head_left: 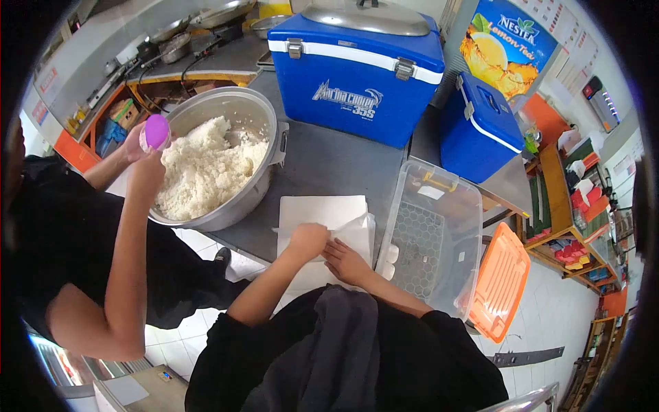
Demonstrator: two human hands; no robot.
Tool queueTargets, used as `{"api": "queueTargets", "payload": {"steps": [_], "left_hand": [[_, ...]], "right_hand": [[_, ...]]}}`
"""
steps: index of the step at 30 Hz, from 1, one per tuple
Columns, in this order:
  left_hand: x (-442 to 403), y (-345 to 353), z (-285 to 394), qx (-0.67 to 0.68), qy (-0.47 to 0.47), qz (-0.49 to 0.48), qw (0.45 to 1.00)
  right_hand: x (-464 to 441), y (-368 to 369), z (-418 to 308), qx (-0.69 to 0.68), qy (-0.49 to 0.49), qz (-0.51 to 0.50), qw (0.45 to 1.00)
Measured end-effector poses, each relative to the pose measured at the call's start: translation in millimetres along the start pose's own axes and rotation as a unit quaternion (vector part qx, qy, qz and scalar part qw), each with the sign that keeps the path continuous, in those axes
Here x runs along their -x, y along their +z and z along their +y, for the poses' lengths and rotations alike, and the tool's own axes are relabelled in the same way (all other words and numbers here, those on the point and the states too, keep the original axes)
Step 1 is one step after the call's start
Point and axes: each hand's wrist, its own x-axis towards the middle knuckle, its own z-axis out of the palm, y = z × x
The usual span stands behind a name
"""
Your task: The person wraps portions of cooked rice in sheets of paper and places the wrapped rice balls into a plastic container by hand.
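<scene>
A stack of white paper sheets [322, 206] lies on the grey table in front of me. My left hand [307, 242] is closed over the upper sheet, its fingertips pinching the paper near the middle. My right hand [349, 263] lies beside it with the fingers stretched out flat on the paper, the tips close to my left hand. The sheet's right edge is lifted and creased. Whether anything lies under the fold is hidden by my hands. Right of the stack, small white wrapped pieces [390, 254] show at the near wall of a clear plastic bin [449, 240].
A large metal pot [270, 180] of white rice [206, 168] stands at the left. A co-worker beside it holds a purple-topped cup [157, 132]. Behind are a big blue cooler [350, 89] and a smaller blue cooler [478, 130]. An orange lid [503, 281] leans right of the bin.
</scene>
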Motion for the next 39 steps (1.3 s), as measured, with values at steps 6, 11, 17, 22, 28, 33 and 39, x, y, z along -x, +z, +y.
{"api": "queueTargets", "payload": {"steps": [6, 11, 17, 22, 28, 33, 39], "left_hand": [[42.7, 55.9, 19.9, 0.083, 0.003, 0.1, 0.992], [59.5, 58.8, 33.6, 0.011, -0.015, 0.07, 0.997], [61.8, 70.1, 31.0, 0.043, -0.019, 0.1, 0.994], [80.4, 104.6, -3.8, 0.185, -0.059, 0.225, 0.955], [54.0, 78.8, -47.9, 0.332, -0.05, 0.092, 0.937], [20.9, 54.3, -37.8, 0.257, -0.17, 0.028, 0.951], [-11.5, 47.9, -20.3, -0.011, -0.197, 0.12, 0.973]], "right_hand": [[37.7, -8.9, 30.0, -0.087, 0.394, -0.015, 0.915], [4.9, -45.0, 11.3, 0.002, 0.278, 0.318, 0.906], [3.9, -21.7, 4.0, -0.109, 0.161, 0.06, 0.979], [22.5, -18.7, 16.8, -0.106, 0.181, 0.017, 0.978], [21.1, -13.0, 50.7, -0.062, 0.15, -0.024, 0.986], [-19.4, -14.0, 48.6, -0.055, 0.319, -0.114, 0.939], [-49.5, -24.0, 49.6, 0.159, 0.285, -0.148, 0.934]]}}
